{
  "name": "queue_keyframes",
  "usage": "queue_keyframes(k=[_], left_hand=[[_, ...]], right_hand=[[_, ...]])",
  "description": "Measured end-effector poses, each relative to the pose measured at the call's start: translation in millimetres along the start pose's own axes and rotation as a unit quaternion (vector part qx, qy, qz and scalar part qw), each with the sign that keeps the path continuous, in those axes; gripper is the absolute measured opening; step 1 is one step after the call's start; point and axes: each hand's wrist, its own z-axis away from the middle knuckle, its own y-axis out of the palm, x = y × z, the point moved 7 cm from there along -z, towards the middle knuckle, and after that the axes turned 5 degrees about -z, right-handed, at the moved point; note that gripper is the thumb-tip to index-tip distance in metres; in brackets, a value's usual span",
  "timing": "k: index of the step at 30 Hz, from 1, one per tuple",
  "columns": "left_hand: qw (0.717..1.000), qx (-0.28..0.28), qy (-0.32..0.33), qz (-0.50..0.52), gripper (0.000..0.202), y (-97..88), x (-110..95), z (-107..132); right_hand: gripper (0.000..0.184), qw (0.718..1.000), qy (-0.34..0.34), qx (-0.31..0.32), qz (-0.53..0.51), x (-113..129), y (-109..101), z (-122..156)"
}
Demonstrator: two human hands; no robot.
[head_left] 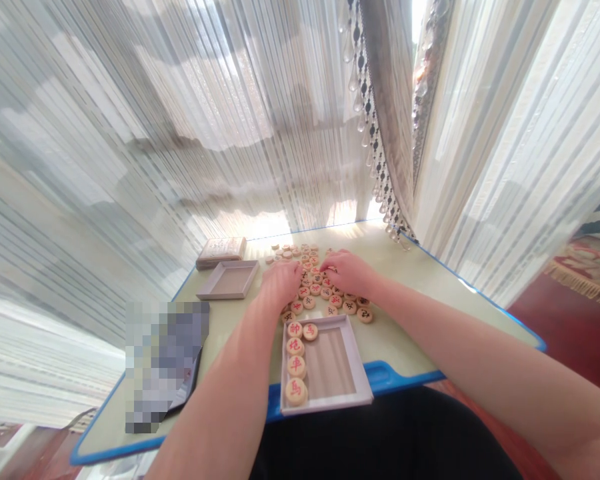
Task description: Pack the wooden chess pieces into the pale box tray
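Observation:
Many round wooden Chinese chess pieces (315, 289) lie loosely spread on the tabletop, with red or black characters. My left hand (281, 280) rests at their left side, fingers curled in and pressed together; whatever its fingertips hold is hidden. From the right, my right hand (353, 272) reaches over the pieces, its bent fingers slightly apart and touching or just above them. Close to me is a shallow open box (357, 360). Along its left wall stands a column of red-marked pieces (296, 367), and one more red piece (310, 331) lies beside the top one.
A pale table (400, 340) with a blue rim carries everything. At the left are an empty shallow box lid (253, 273), a stacked boxed item (223, 249) and a blurred tablet-like device (180, 360). String curtains (220, 120) hang behind the far edge.

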Motion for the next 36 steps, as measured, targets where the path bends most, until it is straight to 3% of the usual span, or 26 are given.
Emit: queue_keyframes(k=[5,8,12,19,24,27,36], left_hand=[[0.998,-0.009,-0.066,0.016,0.04,0.8,14,-1],[0.998,-0.022,-0.033,0.057,0.04,2.2,12,-2],[0.997,0.021,0.014,0.067,0.04,9.4,2,-1],[0.999,-0.032,-0.043,0.012,0.04,0.7,7,-2],[0.998,0.0,-0.028,0.051,0.038,1.5,4,-1],[0.999,0.036,-0.017,0.032,0.036,3.7,2,1],[0.998,-0.013,-0.046,0.029,0.028,1.9,9,-1]], right_hand=[[0.027,1.0,0.0,0.001,-0.003,-2,0,-1],[0.027,1.0,-0.015,0.004,0.002,1,1,-1],[0.027,1.0,-0.006,-0.009,0.011,2,1,-1],[0.027,1.0,-0.012,-0.016,0.008,5,-1,0],[0.027,1.0,-0.015,-0.012,-0.017,7,0,1],[0.039,0.999,-0.006,-0.016,-0.039,4,-1,2],[0.04,1.0,0.01,0.001,-0.002,1,2,2]])
